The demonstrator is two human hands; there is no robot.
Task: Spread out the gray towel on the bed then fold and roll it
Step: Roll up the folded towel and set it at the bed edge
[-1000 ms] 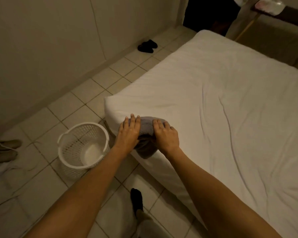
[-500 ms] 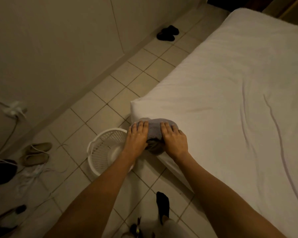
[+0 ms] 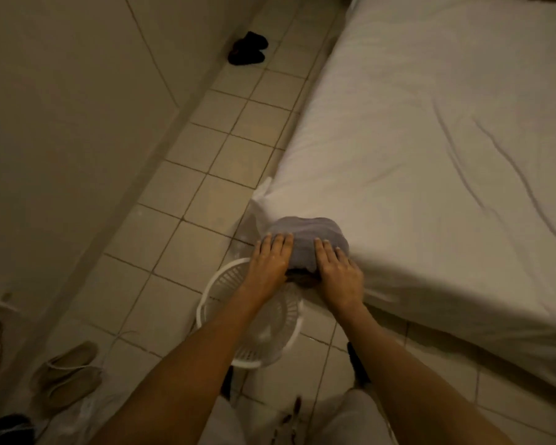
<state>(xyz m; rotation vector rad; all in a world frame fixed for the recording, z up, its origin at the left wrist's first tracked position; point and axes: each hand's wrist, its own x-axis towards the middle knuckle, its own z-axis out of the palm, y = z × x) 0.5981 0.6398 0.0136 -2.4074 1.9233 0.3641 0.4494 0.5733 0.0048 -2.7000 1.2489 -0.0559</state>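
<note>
Gray terry-cloth towel [image 3: 305, 239] noted bunched into a compact rounded bundle, not spread, at the near corner of the white-sheeted mattress bed [image 3: 430, 175]. Lower part hanging over the mattress edge, in shadow, folds there not legible. Pressed flat under the left hand [image 3: 268, 264] and right hand [image 3: 337, 277], one on each side, fingers extended on the cloth.

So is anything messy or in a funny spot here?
A bit. The gray towel sits bunched at the very corner of the bed, part of it hanging over the edge above the white basket, with the left hand and right hand pressing on it. Beige shoes and dark slippers lie loose on the floor.
</note>
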